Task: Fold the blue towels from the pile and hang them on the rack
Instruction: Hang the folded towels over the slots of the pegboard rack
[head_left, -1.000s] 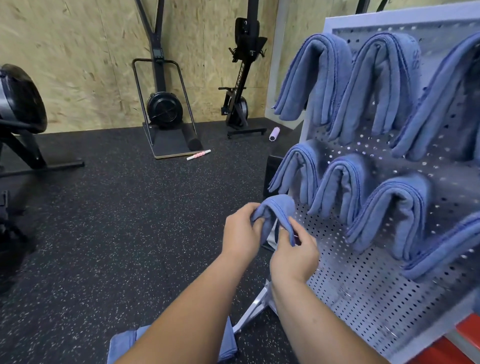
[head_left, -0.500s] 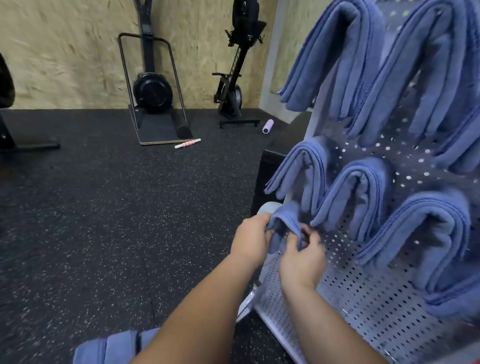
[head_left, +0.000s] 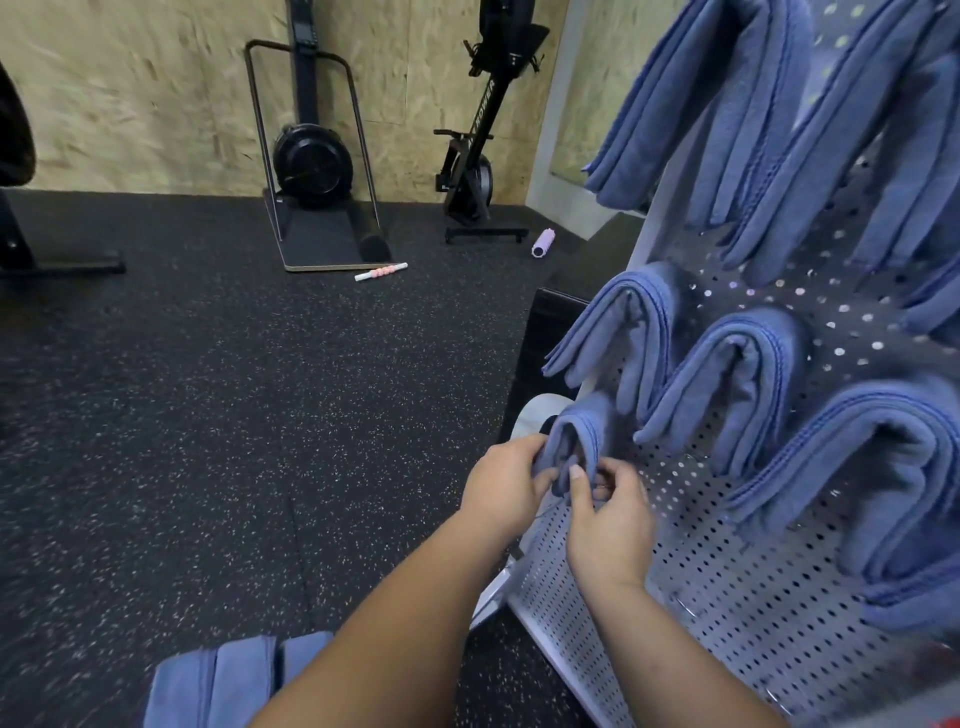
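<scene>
**Folded towel draped at the rack's lower left edge**

Both hands are closed on one towel (head_left: 577, 434). It arches in a narrow hump against the lower left edge of the rack (head_left: 727, 597), just below the nearest of the hung towels (head_left: 636, 325). The left hand (head_left: 506, 486) grips the fall of cloth on the rack's outer side, fingers wrapped round it. The right hand (head_left: 610, 525) pinches the other fall between thumb and curled fingers. Whatever carries the hump is hidden under the cloth.

The towel looks light, soft and limp: a thick, napped blue fabric with a stitched hem, folded into several layers. It should hold no shape of its own, and will likely sag or slide to the heavier side if the two falls are uneven. The best hold is probably low on each fall, with all layers pinched together, so the fold does not open while the ends are tugged level.

The rack is a pale, stiff metal sheet pierced with rows of small round holes. Its hung towels all form the same rounded arch with ribbed, layered edges. The pile (head_left: 223, 686) lies on the floor (head_left: 208, 415) off the rack's foot, nearer the person, flat and folded in strips. The floor is dark speckled rubber, matte and grainy.
</scene>
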